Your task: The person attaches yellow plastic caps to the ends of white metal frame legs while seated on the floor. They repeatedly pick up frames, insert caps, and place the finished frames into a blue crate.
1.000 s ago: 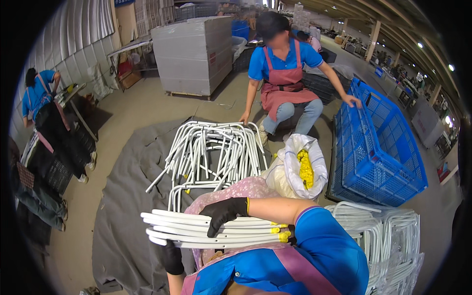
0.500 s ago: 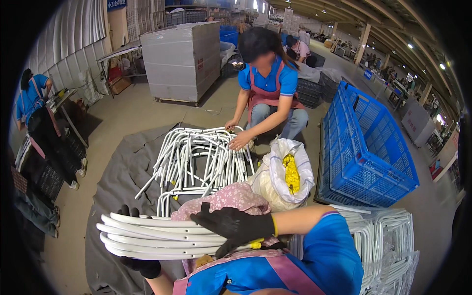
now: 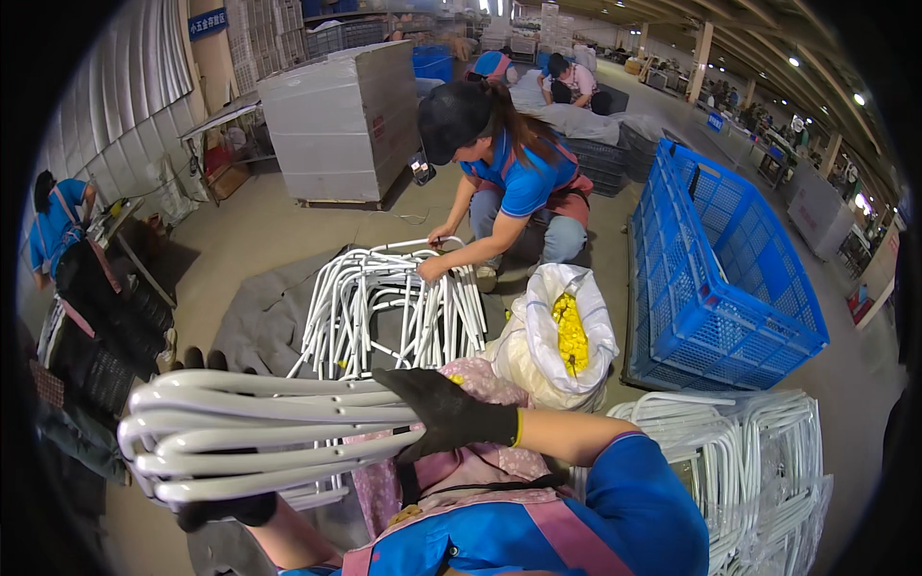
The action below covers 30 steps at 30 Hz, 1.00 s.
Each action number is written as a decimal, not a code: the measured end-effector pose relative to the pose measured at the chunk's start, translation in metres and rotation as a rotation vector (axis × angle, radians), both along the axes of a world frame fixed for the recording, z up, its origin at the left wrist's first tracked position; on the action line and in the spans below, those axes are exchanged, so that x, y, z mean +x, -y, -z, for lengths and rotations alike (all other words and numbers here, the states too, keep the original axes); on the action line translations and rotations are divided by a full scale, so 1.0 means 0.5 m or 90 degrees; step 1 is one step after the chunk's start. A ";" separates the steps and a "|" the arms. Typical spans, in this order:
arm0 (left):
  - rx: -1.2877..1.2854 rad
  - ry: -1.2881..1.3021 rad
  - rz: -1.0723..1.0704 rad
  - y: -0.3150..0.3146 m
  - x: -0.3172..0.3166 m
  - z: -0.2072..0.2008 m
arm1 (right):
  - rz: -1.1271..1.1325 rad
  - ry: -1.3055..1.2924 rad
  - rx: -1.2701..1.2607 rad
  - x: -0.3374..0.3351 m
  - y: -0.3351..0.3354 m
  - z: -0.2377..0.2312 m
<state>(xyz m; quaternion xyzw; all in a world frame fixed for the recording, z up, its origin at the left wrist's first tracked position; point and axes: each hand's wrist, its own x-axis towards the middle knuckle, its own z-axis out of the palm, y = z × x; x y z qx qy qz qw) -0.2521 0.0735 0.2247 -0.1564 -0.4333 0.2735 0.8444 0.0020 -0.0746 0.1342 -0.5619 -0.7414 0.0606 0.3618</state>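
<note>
The dark-gloved left hand (image 3: 230,511) was wrapped round a bundle of white bent tubes (image 3: 259,403) from behind, near its curved left edge; the dark-gloved right hand (image 3: 456,413) was closed on the bundle's right end; a tube heap (image 3: 360,298) lay beyond, a co-worker's hands (image 3: 431,269) at its far edge; floor (image 3: 279,230) stretched between grey cloth (image 3: 269,322) and grey box (image 3: 322,134); a white sack (image 3: 597,336) and blue crate (image 3: 672,298) bounded the right.

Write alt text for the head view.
Black-gloved left hand holds bent white tubes, right hand touching them. Beyond, a co-worker touches a pile of tubes; to the right, a white sack of yellow pieces and a blue crate.
</note>
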 end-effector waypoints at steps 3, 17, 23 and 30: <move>0.295 -0.384 -0.578 -0.065 -0.005 -0.050 | 0.030 -0.042 -0.003 -0.072 -0.030 0.008; 0.556 -0.577 -0.370 -0.234 -0.239 -0.090 | -0.393 -0.217 -0.190 -0.352 -0.096 0.077; 0.548 -0.614 -0.019 -0.221 -0.210 -0.006 | -0.262 -0.896 -0.556 -0.268 -0.255 0.045; 0.801 -0.880 -0.070 -0.086 -0.017 0.058 | -0.276 -1.198 -0.365 -0.081 -0.200 0.022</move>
